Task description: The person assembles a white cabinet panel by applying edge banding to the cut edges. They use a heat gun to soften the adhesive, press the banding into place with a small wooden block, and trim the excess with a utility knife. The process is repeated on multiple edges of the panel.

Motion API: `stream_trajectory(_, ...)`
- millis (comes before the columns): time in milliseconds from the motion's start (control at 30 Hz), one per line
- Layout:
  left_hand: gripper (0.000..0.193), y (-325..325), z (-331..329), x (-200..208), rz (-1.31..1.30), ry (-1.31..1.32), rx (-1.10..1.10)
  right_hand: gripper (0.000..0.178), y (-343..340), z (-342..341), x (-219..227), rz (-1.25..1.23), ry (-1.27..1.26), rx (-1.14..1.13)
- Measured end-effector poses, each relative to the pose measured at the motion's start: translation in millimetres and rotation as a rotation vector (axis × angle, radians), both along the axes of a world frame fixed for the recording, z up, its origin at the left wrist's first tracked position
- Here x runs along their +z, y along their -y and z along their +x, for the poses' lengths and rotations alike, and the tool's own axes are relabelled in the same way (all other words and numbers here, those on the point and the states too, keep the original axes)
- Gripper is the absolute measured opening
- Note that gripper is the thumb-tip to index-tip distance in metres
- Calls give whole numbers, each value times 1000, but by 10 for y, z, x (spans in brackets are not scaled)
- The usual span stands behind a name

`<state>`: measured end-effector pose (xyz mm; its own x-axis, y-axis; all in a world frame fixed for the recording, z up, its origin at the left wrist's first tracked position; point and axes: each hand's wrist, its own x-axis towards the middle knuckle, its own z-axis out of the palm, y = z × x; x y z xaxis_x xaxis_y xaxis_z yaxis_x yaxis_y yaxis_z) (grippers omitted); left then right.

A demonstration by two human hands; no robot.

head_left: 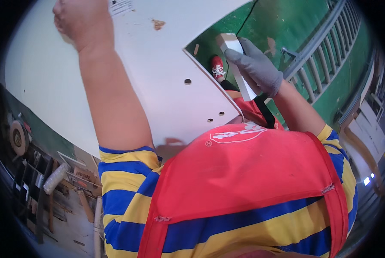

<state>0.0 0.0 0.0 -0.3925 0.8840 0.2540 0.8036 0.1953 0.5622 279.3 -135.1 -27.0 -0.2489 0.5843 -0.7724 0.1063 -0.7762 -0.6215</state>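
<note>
Bare and partly cut off by the upper edge, my left hand (pixel 82 20) is over the large white panel (pixel 166 73). Its fingers look curled; what they hold, if anything, is hidden. My right hand (pixel 261 66) wears a grey glove and is closed around a long white block (pixel 245 84), just off the panel's right edge. The block is tilted, its upper end toward the far left. Several small round holes and a brown mark show on the panel.
A metal ladder-like roller frame (pixel 317 71) stands at the right over the green floor (pixel 270 26). My red shoe (pixel 217 64) shows beside the panel's edge. At the lower left are a roll of tape (pixel 18 136), a wrapped roll (pixel 55 178) and assorted tools.
</note>
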Motion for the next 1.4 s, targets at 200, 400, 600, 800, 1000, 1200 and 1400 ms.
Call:
stream_trajectory(200, 52, 3, -79, -169, -4, 191, -112, 69, 73, -135, 51, 247, 69, 266)
stream_trajectory(400, 53, -42, -27, -90, 59, 235, -99, 45, -69, -290, 156, 468, 18, 487)
stream_trajectory(600, 43, 52, 234, 24, 37, -39, 21, 34, 32, -345, 61, 830, 145, 565)
stream_trajectory(800, 43, 103, 272, 36, 10, -172, 101, 34, 76, -322, 159, 1024, 214, 644)
stream_trajectory(1000, 41, 48, 372, -31, 89, -204, 114, 39, 33, -267, 166, 745, 148, 583)
stream_trajectory(1200, 42, 44, 333, -34, 34, -154, 83, 39, 5, -298, 185, 696, 124, 546)
stream_trajectory(1400, 50, 62, 374, 122, -65, 296, 74, 49, -60, -285, -3, -211, -498, 85)
